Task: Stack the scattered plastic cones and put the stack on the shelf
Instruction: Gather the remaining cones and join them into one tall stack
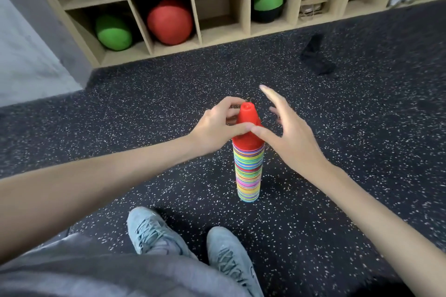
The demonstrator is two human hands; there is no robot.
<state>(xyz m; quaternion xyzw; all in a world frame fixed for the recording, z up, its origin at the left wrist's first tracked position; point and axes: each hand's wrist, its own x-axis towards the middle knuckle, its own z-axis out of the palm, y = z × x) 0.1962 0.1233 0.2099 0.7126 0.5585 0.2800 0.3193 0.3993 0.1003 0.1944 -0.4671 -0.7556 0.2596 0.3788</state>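
**Where everything sits around the cone stack**

The tall stack of multicoloured plastic cones [248,171] stands upright on the speckled black rubber floor [144,108], pretty much dead centre. The person's left hand [217,125] is wrapped around the red top cone [248,125] from the left; the right hand [289,132] is just right of it, thumb touching the cone. Two grey-blue sneakers [154,231] are planted in front of the stack, nearer the camera. Behind everything, the beige wooden cubby shelf [198,14] runs along the back. A green ball [113,32] is in a lower-left cubby, a red ball [170,21] one cubby to its right. A crumpled black cloth [316,55] lies on the floor to the right, near the shelf.
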